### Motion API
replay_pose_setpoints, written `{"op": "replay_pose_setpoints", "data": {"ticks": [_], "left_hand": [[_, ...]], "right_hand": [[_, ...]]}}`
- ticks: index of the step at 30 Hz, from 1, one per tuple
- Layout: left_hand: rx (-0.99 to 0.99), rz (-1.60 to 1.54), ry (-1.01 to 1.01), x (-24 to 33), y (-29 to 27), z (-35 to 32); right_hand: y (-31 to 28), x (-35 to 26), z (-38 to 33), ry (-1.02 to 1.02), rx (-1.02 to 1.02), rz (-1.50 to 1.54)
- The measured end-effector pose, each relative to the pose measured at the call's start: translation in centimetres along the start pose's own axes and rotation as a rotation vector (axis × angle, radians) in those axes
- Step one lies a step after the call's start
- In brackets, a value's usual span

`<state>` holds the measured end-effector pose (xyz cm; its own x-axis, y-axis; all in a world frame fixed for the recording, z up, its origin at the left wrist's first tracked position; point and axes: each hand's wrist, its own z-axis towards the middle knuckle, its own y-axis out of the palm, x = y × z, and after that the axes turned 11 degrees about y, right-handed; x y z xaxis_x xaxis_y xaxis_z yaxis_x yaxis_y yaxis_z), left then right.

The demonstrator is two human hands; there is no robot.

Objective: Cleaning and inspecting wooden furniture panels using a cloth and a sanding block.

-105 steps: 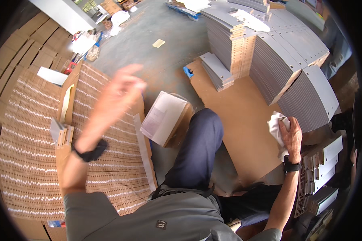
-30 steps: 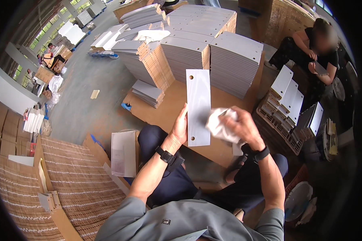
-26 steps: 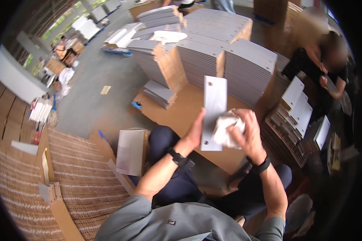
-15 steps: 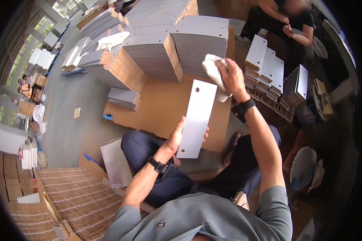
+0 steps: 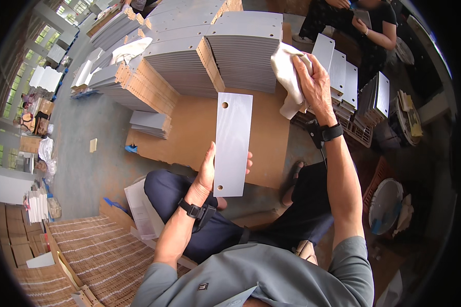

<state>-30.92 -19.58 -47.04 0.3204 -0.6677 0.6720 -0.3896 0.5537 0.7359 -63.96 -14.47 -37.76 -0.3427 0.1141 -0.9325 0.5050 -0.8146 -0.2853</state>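
My left hand [image 5: 208, 169] grips a light grey rectangular panel [image 5: 233, 146] by its long edges, thumb on the left side and fingertips showing at the right. The panel is held nearly upright in the view, above my lap, with a round hole near each end. In my right hand [image 5: 315, 84] is a bunched white cloth [image 5: 290, 77], raised to the right of the panel and apart from it. Part of the cloth hangs below my fingers.
Tall stacks of grey panels [image 5: 246, 51] stand ahead on a brown cardboard sheet [image 5: 189, 123]. A short panel stack [image 5: 149, 123] sits at its left. More panels [image 5: 338, 69] lie on a crate at right, near a seated person [image 5: 379, 30]. A white tub [image 5: 385, 207] stands lower right.
The panel has shifted left and turned more upright. My right hand and the cloth have moved a little right, away from it. The seated person now holds a small flat object.
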Motion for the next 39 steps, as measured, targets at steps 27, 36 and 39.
{"op": "replay_pose_setpoints", "data": {"ticks": [27, 36, 39], "left_hand": [[0.238, -0.024, 0.240, 1.6, -2.7, 2.1], [0.213, -0.034, 0.408, 3.0, -2.9, 2.5], [0.286, 0.068, 0.451, 3.6, -2.8, 2.0]], "right_hand": [[9.0, 1.9, -18.1, -0.882, -1.038, -0.071], [4.1, 7.8, -17.2, -0.427, -1.485, -0.620], [3.4, 6.8, -15.5, -0.338, -1.425, -0.672]]}}
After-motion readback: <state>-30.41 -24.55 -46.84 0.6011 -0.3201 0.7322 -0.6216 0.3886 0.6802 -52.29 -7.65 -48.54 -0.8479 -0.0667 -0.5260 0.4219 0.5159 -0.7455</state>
